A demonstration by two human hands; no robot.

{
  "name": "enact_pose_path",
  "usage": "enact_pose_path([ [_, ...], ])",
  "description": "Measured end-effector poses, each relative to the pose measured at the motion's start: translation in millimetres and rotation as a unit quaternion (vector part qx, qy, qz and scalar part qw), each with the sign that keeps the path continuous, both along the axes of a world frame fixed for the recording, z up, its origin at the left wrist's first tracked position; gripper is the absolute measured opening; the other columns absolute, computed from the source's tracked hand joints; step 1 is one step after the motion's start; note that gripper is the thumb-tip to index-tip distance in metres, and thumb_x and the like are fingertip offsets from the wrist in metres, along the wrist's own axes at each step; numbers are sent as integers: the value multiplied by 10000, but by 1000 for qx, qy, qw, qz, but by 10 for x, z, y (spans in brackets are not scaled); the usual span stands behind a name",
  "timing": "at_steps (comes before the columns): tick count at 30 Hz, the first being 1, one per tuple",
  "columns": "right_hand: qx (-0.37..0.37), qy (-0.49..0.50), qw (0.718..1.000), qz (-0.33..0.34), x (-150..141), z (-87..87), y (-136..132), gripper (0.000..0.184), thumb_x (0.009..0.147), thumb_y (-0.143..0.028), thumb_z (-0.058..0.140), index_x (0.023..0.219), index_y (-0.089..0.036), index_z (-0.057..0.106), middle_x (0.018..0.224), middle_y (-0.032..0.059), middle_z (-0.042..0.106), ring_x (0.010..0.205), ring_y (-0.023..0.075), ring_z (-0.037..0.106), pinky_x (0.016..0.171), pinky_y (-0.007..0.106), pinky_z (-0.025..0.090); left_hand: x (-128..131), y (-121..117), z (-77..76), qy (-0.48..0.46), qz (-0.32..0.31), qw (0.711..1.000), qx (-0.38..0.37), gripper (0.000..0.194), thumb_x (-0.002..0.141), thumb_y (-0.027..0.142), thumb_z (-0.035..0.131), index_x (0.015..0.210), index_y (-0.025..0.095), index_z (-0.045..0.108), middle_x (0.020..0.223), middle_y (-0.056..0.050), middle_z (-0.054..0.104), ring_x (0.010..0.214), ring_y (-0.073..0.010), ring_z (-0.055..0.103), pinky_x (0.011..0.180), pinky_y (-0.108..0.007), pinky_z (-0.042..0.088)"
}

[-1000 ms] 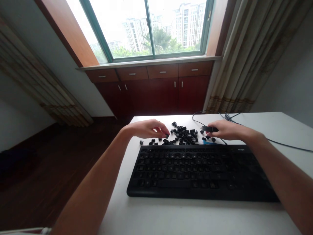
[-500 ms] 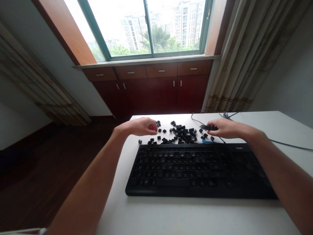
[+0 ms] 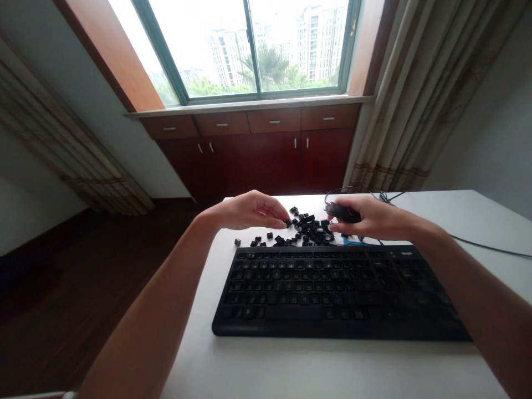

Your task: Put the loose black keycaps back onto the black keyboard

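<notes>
Your left hand [image 3: 251, 211] is at 11 o'clock, half curled, with its fingertips [image 3: 282, 220] down at the edge of the keycaps [image 3: 311, 231]; one keycap [image 3: 287, 223] sits right at the tips, but you can't tell whether it's gripped. Your right hand [image 3: 374, 217] is at 1 o'clock, fingers closed over a small black object [image 3: 343, 211], too covered to identify.

The keycaps lie in a loose pile at 12 o'clock on the white table [image 3: 415, 366], just beyond the far edge of the black keyboard [image 3: 332, 293]. A few strays sit at the pile's 9 o'clock, and a small blue piece [image 3: 353, 242] lies at its 4 o'clock. A dark cable [image 3: 486, 247] runs off toward 3 o'clock. Past the table stand a red-brown cabinet [image 3: 249, 163] and a window [image 3: 249, 50].
</notes>
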State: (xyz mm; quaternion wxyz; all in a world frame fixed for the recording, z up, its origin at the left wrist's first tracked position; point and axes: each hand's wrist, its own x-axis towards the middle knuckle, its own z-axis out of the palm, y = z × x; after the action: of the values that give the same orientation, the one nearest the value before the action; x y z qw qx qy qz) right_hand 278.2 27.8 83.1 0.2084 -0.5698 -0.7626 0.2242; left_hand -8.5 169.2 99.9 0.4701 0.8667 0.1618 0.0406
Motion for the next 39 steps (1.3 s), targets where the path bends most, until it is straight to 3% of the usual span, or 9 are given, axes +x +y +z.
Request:
enact_pose_path([
  [6, 42, 219, 973, 61, -492, 24, -79, 330, 854, -410, 734, 1097, -208, 641, 807, -26, 584, 703, 118, 518, 599, 233, 420, 55, -72, 8, -83, -16, 990, -109, 277, 794, 245, 823, 1043, 140, 761, 932, -83, 768, 826, -152, 717, 751, -236, 579],
  [10, 46, 274, 958, 69, -598, -6, -101, 316, 850, -340, 753, 1122, -217, 649, 805, -31, 588, 700, 109, 534, 597, 225, 421, 97, -115, 13, -110, -27, 982, -153, 243, 774, 207, 835, 999, 143, 770, 870, -62, 761, 760, -122, 703, 688, -196, 563],
  [15, 112, 227, 967, 22, -638, 21, -127, 220, 850, -360, 746, 997, -210, 682, 771, -28, 624, 660, 106, 529, 556, 224, 391, 150, -182, 29, -111, -30, 982, -152, 220, 797, 192, 813, 1005, 135, 765, 870, -56, 751, 756, -108, 683, 683, -187, 548],
  [22, 177, 139, 974, 19, -659, 36, -131, 200, 829, -309, 752, 999, -221, 692, 866, -1, 711, 757, 151, 622, 664, 260, 460, 168, -209, 25, -82, -31, 985, -150, 293, 817, 261, 798, 1076, 141, 732, 951, -74, 750, 830, -143, 686, 739, -247, 547],
  [29, 191, 86, 978, 26, -637, 5, -111, 135, 850, -321, 712, 951, -232, 711, 906, 34, 718, 793, 190, 636, 689, 289, 472, 177, -213, 8, -40, -21, 995, -86, 382, 819, 384, 783, 1105, 141, 711, 998, -89, 737, 916, -194, 686, 814, -318, 548],
  [35, 195, 71, 978, 24, -631, -13, -89, 147, 864, -332, 699, 982, -245, 719, 962, 41, 722, 841, 202, 651, 735, 312, 495, 199, -204, -10, -43, -27, 998, -47, 377, 851, 403, 741, 1120, 142, 699, 991, -80, 738, 913, -182, 685, 792, -294, 531],
  [39, 197, 21, 980, -5, -452, -30, -31, 206, 865, -374, 690, 1014, -235, 721, 1022, 53, 712, 836, 197, 656, 743, 315, 502, 199, -230, 17, 2, -6, 999, 34, 420, 873, 460, 694, 1174, 167, 684, 1024, -77, 743, 937, -190, 686, 749, -266, 517],
])
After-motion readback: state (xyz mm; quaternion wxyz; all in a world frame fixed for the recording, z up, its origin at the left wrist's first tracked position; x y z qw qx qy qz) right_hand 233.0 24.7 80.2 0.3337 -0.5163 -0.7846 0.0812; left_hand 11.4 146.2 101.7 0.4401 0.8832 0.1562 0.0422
